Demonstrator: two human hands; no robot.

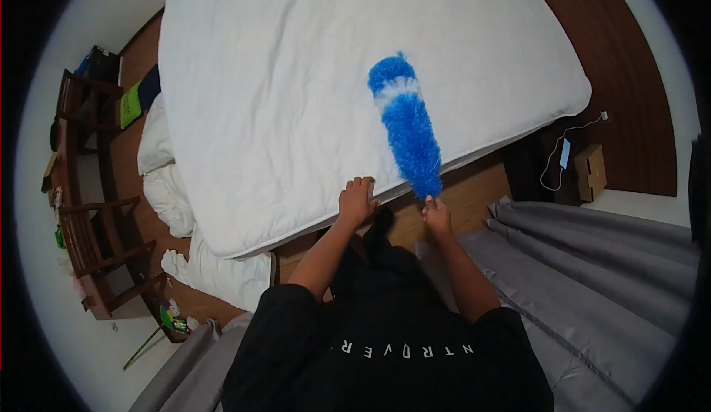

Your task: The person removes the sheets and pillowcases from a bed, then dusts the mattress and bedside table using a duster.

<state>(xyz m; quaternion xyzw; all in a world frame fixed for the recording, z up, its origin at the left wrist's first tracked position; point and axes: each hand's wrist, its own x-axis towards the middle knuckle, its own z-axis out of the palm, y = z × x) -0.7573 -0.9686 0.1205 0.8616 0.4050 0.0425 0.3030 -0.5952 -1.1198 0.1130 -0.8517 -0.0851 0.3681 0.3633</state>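
A fluffy blue duster (412, 134) with a white band near its tip lies out over the white mattress (244, 101). My right hand (437, 217) is closed around its lower end, just off the mattress's near side; the handle itself is mostly hidden by my fingers. At the near edge of the mattress is my left hand (358, 201), its fingers over the edge and its thumb apart, holding nothing.
Grey curtains (592, 264) hang close on my right. White bedding (222, 267) lies on the floor at left, near a wooden chair (111, 234). A cardboard box (591, 173) and a white cable (552, 156) are at right beside the dark headboard (615, 64).
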